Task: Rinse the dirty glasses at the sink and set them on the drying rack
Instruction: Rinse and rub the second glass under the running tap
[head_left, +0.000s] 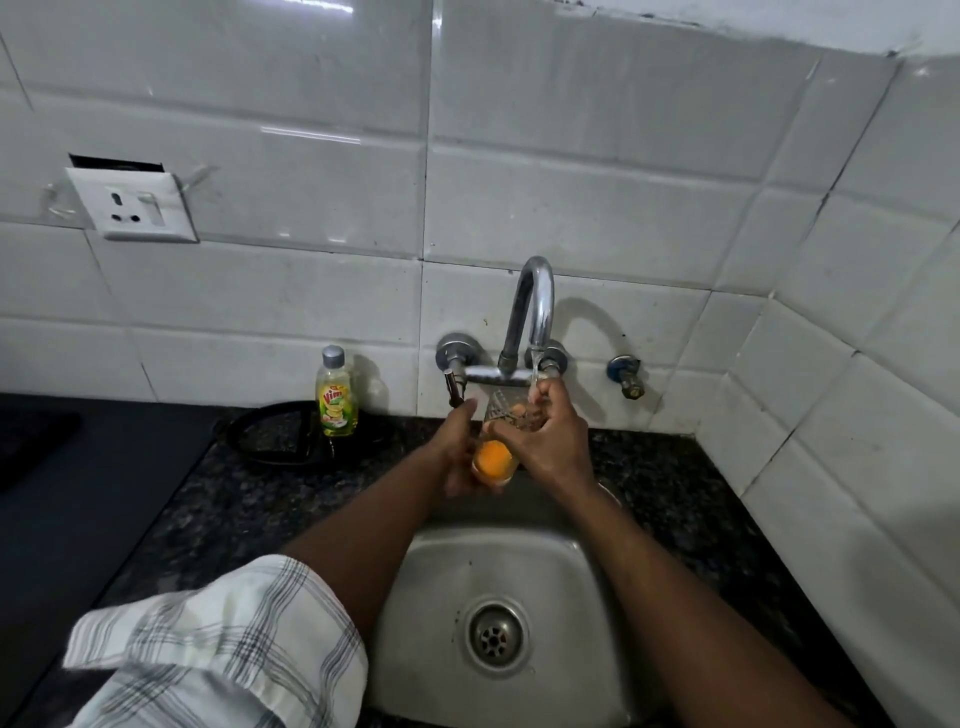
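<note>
At the far left, a dark surface (62, 499) meets the speckled counter (218, 493); its left part is cut off by the picture's edge and what it is cannot be told. On the tiled wall (311, 291) above it sits a white socket (132, 205). A checked sleeve (218, 644) fills the lower left corner, rolled up on the left forearm. At the back edge of the counter, against the wall, a yellow-green bottle of dish soap (336, 397) stands upright beside a dark round thing (280, 434) that is too dim to make out.

Over the back edge of the steel sink (441, 571), the left hand (460, 449) curls its fingers around the lower part of a clear patterned glass (501, 431), gripping it from the left. The glass is tilted, its base toward the camera, and orange residue shows in its bottom; much of its wall is hidden by the two hands. The right hand (545, 436) closes on the glass from the right, fingers wrapped near the rim, right under the spout.

A thin stream of water runs from the curved chrome tap (532, 312) down to the right hand's fingers at the mouth of the glass. Whether it enters the glass cannot be told. The drain (493, 635) lies open in the basin below. Right of the tap, a small valve (626, 375) juts from the wall.
</note>
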